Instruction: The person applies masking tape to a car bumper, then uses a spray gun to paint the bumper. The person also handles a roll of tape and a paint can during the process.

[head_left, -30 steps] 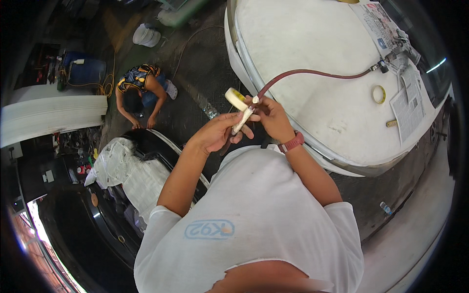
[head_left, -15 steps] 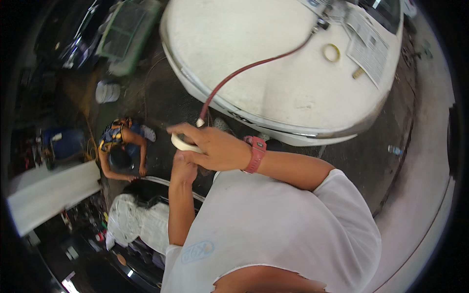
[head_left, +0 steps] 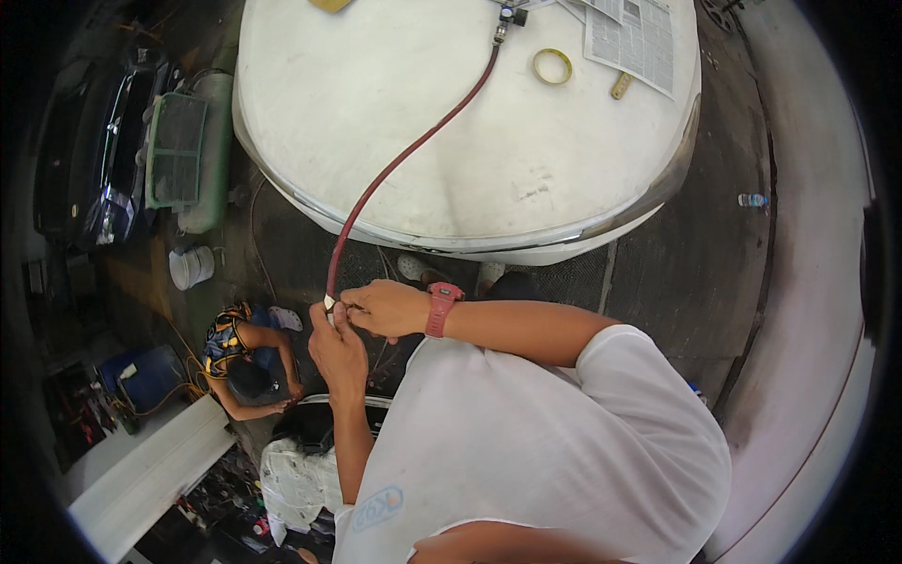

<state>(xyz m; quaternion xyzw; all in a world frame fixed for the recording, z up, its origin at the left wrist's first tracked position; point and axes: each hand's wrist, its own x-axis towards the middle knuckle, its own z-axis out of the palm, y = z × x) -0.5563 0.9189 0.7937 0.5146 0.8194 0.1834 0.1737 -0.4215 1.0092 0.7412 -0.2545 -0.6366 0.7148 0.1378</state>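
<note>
A dark red hose (head_left: 399, 158) runs from a metal coupling (head_left: 503, 31) down over the white car hood (head_left: 376, 103) and past its front edge. Its white-tipped end (head_left: 329, 302) meets the fingertips of my left hand (head_left: 340, 355), which are closed around it. My right hand (head_left: 387, 308) is pressed up beside them, fingers curled and pinched; whatever lies between them is hidden. On that wrist sits a red watch (head_left: 440, 310). The pale tape roll seen earlier does not show now.
On the hood lie a yellow tape roll (head_left: 552, 67), newspaper sheets (head_left: 634, 42) and a small tan block (head_left: 621, 86). A person (head_left: 249, 352) crouches at left near a white bucket (head_left: 192, 268). A bottle (head_left: 753, 200) lies on the floor at right.
My hands have gone from gripping the pale tape roll to the hose's white end. In the picture, the hood has shifted left and up, and the hose end has come down to my left fingers.
</note>
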